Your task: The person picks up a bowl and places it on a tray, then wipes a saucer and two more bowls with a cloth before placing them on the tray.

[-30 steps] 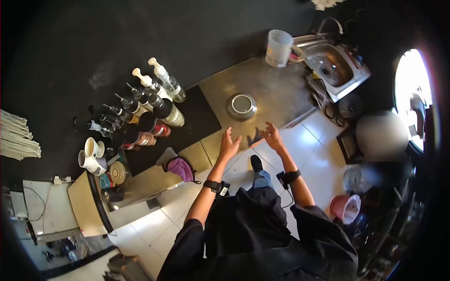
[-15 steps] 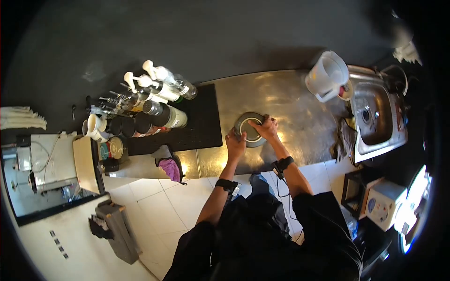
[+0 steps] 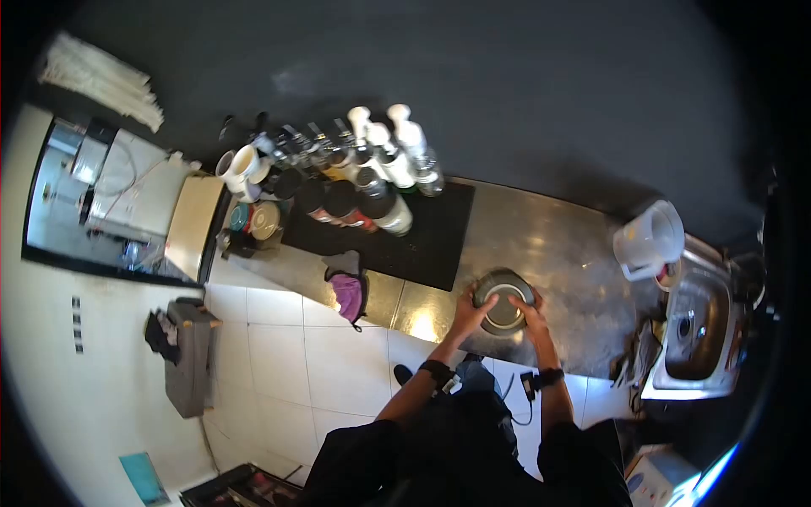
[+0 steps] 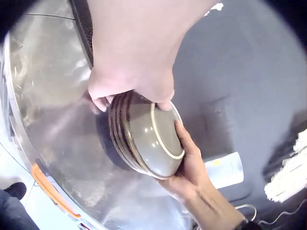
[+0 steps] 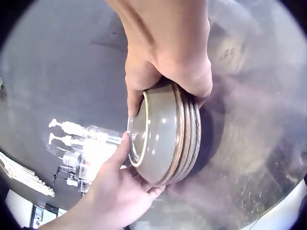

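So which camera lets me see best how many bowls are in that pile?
The right wrist view: the stack of bowls shows side-on, with several rims layered between the right hand and left hand. The left wrist view shows the rims more at an angle. The head view shows only the small upturned base from above.

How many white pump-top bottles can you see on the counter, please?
3: pump-top bottles and stand together at the back of the bottle cluster by the wall; more may be hidden behind.
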The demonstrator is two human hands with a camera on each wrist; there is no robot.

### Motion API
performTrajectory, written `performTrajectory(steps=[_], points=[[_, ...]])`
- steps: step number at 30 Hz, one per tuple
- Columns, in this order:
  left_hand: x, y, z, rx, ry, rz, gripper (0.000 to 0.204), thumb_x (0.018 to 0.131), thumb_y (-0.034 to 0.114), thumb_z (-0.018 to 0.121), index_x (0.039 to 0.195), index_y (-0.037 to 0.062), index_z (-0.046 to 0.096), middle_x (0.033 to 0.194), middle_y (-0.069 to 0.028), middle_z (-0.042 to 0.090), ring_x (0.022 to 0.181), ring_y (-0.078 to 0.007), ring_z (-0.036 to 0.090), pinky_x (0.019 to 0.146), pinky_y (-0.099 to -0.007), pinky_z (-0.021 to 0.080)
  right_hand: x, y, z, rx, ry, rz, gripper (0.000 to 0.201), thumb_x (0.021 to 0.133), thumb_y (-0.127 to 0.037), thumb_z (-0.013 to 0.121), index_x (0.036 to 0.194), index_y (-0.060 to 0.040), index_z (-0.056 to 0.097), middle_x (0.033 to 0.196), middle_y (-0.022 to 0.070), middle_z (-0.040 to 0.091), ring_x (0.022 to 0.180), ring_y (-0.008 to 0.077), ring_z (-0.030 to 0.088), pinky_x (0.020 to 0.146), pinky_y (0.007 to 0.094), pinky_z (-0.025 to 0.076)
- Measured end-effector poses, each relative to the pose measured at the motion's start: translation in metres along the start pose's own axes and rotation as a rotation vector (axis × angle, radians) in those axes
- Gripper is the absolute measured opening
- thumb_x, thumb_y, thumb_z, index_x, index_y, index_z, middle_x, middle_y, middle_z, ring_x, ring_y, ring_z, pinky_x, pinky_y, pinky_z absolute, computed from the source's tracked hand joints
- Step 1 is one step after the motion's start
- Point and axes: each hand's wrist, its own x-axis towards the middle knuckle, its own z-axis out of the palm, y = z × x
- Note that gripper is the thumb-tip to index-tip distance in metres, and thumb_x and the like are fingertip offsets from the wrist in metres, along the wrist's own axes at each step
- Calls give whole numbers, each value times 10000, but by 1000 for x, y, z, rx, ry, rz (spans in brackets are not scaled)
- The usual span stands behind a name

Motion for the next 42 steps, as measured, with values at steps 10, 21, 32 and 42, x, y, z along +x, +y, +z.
performTrajectory(steps=[10, 21, 32, 42], points=[[-111, 60, -154, -681, -65, -235, 421, 929, 247, 629, 1259, 8, 524, 1107, -48, 628, 963, -116, 611, 840, -272, 507, -86, 5, 118, -71, -308, 66, 507, 767, -191, 774, 1199, -17, 575, 1041, 73, 643, 950, 174, 607, 863, 325, 487], [-394, 73, -424, -899, 643, 169, 495, 919, 204, 641, 1312, -26, 449, 1208, -111, 587, 1079, -167, 589, 921, -322, 504, -302, 106, 435, -394, -1141, 184, 378, 863, -123, 684, 1198, 1, 561, 1078, 71, 637, 990, 131, 587, 881, 273, 460], [-565, 34, -564, -899, 1388, 196, 468, 905, 262, 663, 1235, -28, 503, 1120, -96, 607, 1005, -141, 585, 862, -289, 496, -468, 281, 636, -730, -1649, 439, 393, 904, -243, 660, 1180, -12, 505, 1039, 81, 599, 940, 144, 586, 820, 274, 493], [-612, -4, -792, -936, 1601, 166, 503, 884, 189, 687, 1275, -50, 481, 1141, -102, 610, 1024, -165, 593, 885, -304, 499, -542, 425, 861, -917, -1835, 403, 351, 896, -237, 672, 1115, -41, 480, 1018, 85, 580, 944, 157, 563, 801, 291, 487]])
